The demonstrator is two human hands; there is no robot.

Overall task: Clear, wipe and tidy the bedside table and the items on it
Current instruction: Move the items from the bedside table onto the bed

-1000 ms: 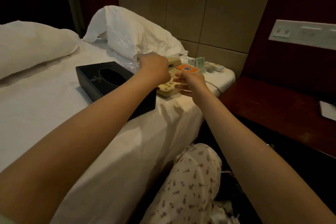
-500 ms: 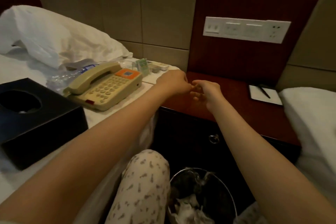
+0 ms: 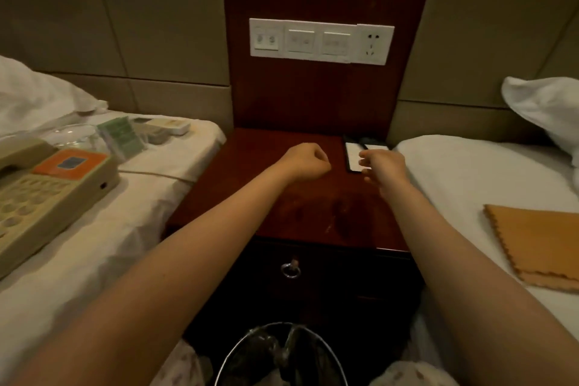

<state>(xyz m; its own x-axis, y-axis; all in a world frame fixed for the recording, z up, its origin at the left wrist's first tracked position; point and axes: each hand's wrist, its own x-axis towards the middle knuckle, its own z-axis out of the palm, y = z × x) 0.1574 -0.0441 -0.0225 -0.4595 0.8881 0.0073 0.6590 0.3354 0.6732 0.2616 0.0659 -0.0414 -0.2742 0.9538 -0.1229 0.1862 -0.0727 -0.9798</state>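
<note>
Hovering over the notepad (image 3: 354, 157) at the back right corner of the surface (image 3: 282, 204), seemingly the last item to clear, the right grip (image 3: 380, 166) is loosely open and empty; the left grip (image 3: 305, 161) is fisted, nothing visibly held.

No legible text; telephone (image 3: 40, 197) label seemingly blurred.

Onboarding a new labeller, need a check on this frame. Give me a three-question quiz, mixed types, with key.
1. True or false: the phone lies on the table.
2. Which hand is nearer the notepad? A) left hand B) right hand
3. What stands on the floor below the drawer?
Key: 1 false, it lies on the left bed. 2 B. 3 the bin.
</note>
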